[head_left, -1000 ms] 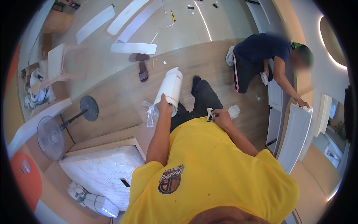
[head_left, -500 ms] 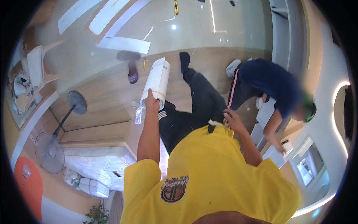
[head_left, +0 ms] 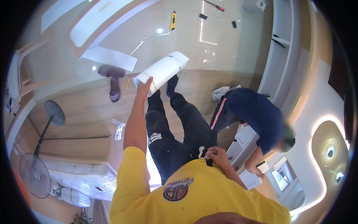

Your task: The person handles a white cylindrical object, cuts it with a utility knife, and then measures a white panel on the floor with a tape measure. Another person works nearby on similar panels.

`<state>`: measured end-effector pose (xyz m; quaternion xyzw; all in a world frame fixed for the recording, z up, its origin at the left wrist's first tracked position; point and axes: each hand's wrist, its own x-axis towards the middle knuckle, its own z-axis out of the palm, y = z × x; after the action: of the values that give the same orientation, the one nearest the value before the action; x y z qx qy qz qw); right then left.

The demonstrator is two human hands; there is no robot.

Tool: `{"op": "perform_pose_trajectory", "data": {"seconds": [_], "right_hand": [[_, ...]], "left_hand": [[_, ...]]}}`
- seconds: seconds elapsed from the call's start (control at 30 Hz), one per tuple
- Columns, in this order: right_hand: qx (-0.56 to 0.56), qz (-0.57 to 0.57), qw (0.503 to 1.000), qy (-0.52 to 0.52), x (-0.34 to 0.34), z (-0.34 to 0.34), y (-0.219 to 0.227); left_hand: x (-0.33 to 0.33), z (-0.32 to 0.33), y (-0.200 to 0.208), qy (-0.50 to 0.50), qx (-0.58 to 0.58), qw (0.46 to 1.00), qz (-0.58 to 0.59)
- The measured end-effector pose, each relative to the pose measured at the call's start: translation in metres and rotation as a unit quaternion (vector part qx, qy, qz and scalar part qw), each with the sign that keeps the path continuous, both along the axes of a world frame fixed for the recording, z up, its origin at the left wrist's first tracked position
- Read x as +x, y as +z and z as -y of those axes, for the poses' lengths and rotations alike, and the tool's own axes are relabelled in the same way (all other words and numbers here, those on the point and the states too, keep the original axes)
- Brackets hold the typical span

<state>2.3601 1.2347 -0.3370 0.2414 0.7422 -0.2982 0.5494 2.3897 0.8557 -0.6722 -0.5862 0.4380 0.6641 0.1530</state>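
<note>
– Left grip (head_left: 144,89), on what?
– Clamped on the near end of a white roll (head_left: 164,71), one digit showing on top, the rest mostly hidden.
– Held where?
– Out in front, above the wood-look floor (head_left: 89,108), slanting away to the right by a dark-socked foot (head_left: 172,86).
– And the right grip (head_left: 218,155)?
– At the waist, fingers drawn in beside a pale piece (head_left: 201,151) at the hem of the yellow shirt (head_left: 175,211). Pinching or merely touching it: cannot tell.
– How best to manage both?
– Squeeze firmly enough to stop a slip, but gently: likely easy to crease. With the long end overhanging, better to grasp nearer the middle. Work at the waist by feel, with small movements, so as not to jolt the roll.
– Watch for what underfoot?
– Purple slippers (head_left: 115,89) and a yellow pencil (head_left: 128,83), near the held end; farther off, a yellow cutter (head_left: 173,20). Before turning, leave room for the co-worker (head_left: 253,117) bent low on the right.
</note>
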Motion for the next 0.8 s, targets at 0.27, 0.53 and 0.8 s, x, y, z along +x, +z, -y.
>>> {"op": "perform_pose_trajectory", "data": {"seconds": [0.27, 0.53, 0.8], "right_hand": [[0.006, -0.06, 0.996, -0.073, -0.056, 0.067, -0.024], [-0.212, -0.055, 0.96, -0.174, -0.046, 0.175, -0.072], [-0.294, -0.006, 0.922, -0.253, -0.046, 0.208, -0.055]], "left_hand": [[0.039, -0.011, -0.006, -0.058, -0.188, 0.98, 0.037], [0.041, -0.094, 0.227, 0.101, 0.366, 0.916, -0.126], [0.025, -0.053, 0.257, 0.153, 0.241, 0.942, -0.175]]}}
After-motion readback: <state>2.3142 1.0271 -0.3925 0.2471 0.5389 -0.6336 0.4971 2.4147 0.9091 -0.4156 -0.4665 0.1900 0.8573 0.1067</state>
